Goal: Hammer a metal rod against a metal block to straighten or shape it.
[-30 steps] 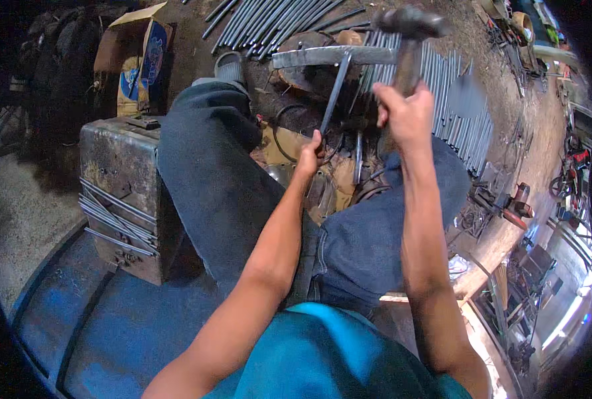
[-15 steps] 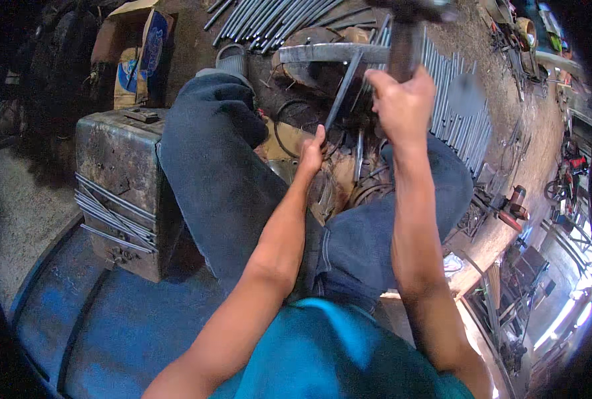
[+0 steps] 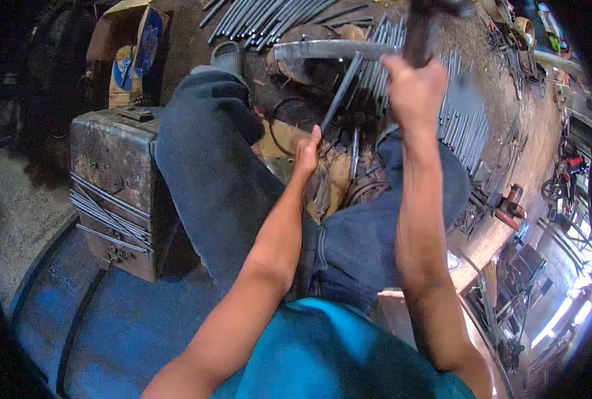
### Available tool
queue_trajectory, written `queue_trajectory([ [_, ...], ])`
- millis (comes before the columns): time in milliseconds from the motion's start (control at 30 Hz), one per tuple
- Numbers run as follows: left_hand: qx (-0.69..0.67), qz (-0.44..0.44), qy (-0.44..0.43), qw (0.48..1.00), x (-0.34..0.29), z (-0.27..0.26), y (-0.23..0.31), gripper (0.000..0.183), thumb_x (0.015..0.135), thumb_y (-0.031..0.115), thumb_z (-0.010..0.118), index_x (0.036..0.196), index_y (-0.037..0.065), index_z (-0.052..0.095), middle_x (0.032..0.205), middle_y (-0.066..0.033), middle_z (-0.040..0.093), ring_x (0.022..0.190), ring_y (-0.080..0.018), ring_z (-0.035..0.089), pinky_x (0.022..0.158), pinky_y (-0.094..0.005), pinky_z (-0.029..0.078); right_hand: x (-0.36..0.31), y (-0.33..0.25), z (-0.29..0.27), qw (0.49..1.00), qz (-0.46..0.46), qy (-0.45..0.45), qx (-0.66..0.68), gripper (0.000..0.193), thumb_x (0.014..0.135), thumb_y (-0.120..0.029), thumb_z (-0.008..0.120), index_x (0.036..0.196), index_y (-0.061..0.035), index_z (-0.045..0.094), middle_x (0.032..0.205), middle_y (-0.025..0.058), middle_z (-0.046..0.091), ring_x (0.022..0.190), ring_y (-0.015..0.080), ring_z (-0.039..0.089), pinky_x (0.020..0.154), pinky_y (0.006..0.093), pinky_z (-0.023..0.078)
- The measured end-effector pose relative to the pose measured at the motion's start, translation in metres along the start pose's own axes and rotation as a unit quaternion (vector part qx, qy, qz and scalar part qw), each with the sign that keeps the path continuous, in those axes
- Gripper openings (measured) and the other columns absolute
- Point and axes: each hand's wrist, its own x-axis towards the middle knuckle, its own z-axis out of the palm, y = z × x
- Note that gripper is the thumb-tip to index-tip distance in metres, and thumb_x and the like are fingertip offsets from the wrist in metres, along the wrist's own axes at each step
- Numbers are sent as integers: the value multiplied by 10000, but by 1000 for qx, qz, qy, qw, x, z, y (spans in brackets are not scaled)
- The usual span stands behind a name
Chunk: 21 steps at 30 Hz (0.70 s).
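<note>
Head view: left hand point(image 3: 307, 154) is wrapped round the lower end of a slim, straight, dull-grey metal rod point(image 3: 341, 93), slanting up around upper centre. Right hand point(image 3: 417, 98), upper right of centre, has a fist round a pretty blurry hammer point(image 3: 421, 33). Rod's far end sits right at a slightly curved, shiny grey flat bar point(image 3: 332, 50), can't tell if they're touching. Loose pile of rods point(image 3: 263, 23) up top.

The left hand point(image 3: 306, 154) wraps its fingers point(image 3: 316, 133) round a metal rod point(image 3: 342, 90) slanting up to a grey bar point(image 3: 326, 50), while the right hand point(image 3: 417, 94) holds a blurred hammer point(image 3: 420, 36) near the bar's right end.
</note>
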Motion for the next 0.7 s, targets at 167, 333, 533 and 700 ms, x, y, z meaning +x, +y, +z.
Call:
queue_trajectory([
  [167, -14, 51, 23, 998, 2, 3, 9, 772, 892, 633, 468, 610, -86, 451, 558, -142, 347, 587, -210, 387, 592, -446, 333, 9, -63, -38, 925, -136, 115, 336, 50, 804, -21, 633, 808, 22, 609, 609, 55, 585, 451, 100, 529, 474, 239, 444],
  [333, -28, 50, 15, 998, 8, 3, 8, 776, 900, 629, 452, 607, -88, 492, 542, -146, 390, 593, -230, 432, 619, -456, 361, -57, 79, 40, 994, 34, 97, 43, 227, 729, -84, 623, 915, 45, 625, 841, 191, 673, 822, 369, 646, 845, 456, 473],
  [533, -106, -8, -41, 993, 2, 2, 18, 660, 907, 599, 483, 714, -25, 585, 669, -59, 549, 606, -188, 451, 581, -406, 359, -44, 34, 5, 993, 15, -106, -57, 334, 634, -108, 638, 934, 36, 643, 799, 241, 654, 753, 384, 653, 698, 422, 497],
  [700, -91, 61, -98, 989, -3, 0, 29, 512, 885, 496, 596, 905, -14, 634, 793, -25, 568, 722, -167, 512, 659, -337, 410, -56, 39, -39, 985, 92, -122, 85, 243, 650, 15, 696, 871, 71, 614, 712, 71, 660, 594, 179, 602, 594, 327, 485],
])
